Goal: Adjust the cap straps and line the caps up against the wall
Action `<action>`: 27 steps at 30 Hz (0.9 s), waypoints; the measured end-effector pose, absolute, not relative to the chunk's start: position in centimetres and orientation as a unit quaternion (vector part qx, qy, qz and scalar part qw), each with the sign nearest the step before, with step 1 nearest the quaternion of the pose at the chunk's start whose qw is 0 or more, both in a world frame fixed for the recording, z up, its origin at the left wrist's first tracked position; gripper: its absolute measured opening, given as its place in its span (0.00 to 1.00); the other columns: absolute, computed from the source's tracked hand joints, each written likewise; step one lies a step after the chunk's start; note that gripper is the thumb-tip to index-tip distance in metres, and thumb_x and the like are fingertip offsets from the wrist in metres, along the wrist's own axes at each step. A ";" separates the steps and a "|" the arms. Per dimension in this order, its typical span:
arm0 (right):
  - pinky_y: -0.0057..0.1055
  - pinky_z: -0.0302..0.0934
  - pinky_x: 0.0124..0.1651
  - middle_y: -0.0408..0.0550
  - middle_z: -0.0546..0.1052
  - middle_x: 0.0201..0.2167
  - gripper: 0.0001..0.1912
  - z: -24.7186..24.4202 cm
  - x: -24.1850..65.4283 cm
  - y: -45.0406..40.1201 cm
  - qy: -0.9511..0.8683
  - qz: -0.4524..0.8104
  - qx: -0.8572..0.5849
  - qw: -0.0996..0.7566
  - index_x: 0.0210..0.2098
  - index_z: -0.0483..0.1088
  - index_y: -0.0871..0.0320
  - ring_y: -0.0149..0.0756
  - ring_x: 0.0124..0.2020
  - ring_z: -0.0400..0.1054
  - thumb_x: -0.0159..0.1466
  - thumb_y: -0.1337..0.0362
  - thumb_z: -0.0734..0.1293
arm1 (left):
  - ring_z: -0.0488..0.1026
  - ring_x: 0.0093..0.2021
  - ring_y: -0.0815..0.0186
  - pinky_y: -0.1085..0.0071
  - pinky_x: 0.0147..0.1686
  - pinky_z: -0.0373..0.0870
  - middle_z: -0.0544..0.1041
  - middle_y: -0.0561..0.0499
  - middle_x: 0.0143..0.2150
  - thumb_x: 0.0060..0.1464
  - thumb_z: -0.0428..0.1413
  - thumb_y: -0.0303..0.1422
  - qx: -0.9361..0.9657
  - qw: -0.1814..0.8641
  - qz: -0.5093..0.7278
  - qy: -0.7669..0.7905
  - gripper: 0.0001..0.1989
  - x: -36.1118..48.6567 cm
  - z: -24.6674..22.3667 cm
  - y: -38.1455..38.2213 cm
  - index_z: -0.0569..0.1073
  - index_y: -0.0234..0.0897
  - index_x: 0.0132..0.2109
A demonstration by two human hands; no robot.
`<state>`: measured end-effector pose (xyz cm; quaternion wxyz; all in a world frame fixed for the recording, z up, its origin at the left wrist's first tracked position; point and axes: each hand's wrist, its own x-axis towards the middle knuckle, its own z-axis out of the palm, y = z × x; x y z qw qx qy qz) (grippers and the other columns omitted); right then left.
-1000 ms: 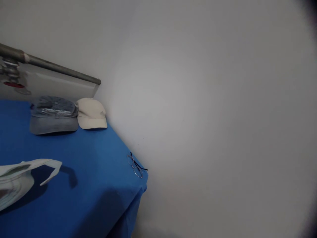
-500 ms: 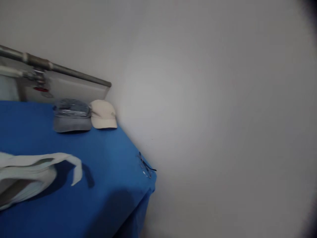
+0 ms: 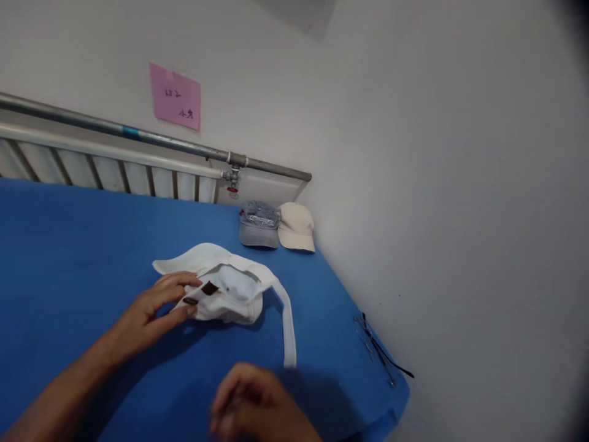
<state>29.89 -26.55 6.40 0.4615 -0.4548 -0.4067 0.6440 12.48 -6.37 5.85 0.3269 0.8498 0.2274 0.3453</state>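
A white cap (image 3: 234,283) lies tipped over on the blue-covered table (image 3: 184,380), its inside partly showing and two small dark tags near its left edge. One long strap bends down from its right side. The fingers and thumb of my left hand (image 3: 159,307) pinch the left edge of the cap. My right hand (image 3: 260,402) hovers below the cap, apart from it, its fingers curled and blurred; whether anything is in them cannot be made out.
At the back corner sit a grey cap (image 3: 259,226) and a beige cap (image 3: 296,227) side by side. Eyeglasses (image 3: 380,350) lie at the right edge beside the wall. Behind the table run a radiator (image 3: 138,179) and a metal pipe (image 3: 175,142); a pink note (image 3: 175,96) hangs above.
The view has swung left, so the table items sit farther right. Both my hands have come into view, and the radiator and pink note now show.
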 end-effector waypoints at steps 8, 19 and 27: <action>0.31 0.67 0.34 0.50 0.74 0.46 0.26 5.2 35.6 -27.5 -0.329 0.243 -0.681 0.608 0.54 0.66 0.51 0.32 0.31 0.70 0.56 0.67 0.68 | 0.67 0.61 0.52 0.58 0.59 0.66 0.75 0.45 0.57 0.57 0.56 0.39 0.857 0.371 0.296 0.203 0.10 11.4 4.5 -4.7 0.72 0.39 0.30; 0.51 0.59 0.59 0.51 0.70 0.58 0.10 6.5 35.3 -26.2 -0.682 -0.052 -0.610 0.400 0.45 0.72 0.49 0.48 0.62 0.60 0.66 0.67 0.63 | 0.63 0.65 0.54 0.46 0.68 0.40 0.76 0.51 0.58 0.61 0.53 0.38 0.898 0.286 0.286 0.175 0.10 11.0 7.8 -6.2 0.78 0.46 0.44; 0.35 0.67 0.40 0.45 0.79 0.34 0.14 12.2 33.9 -23.1 -0.565 0.286 -0.511 0.582 0.41 0.70 0.52 0.35 0.32 0.74 0.71 0.54 0.56 | 0.74 0.33 0.65 0.73 0.35 0.72 0.77 0.53 0.33 0.62 0.51 0.42 0.793 0.439 0.333 0.261 0.12 10.4 8.4 -6.6 0.74 0.40 0.42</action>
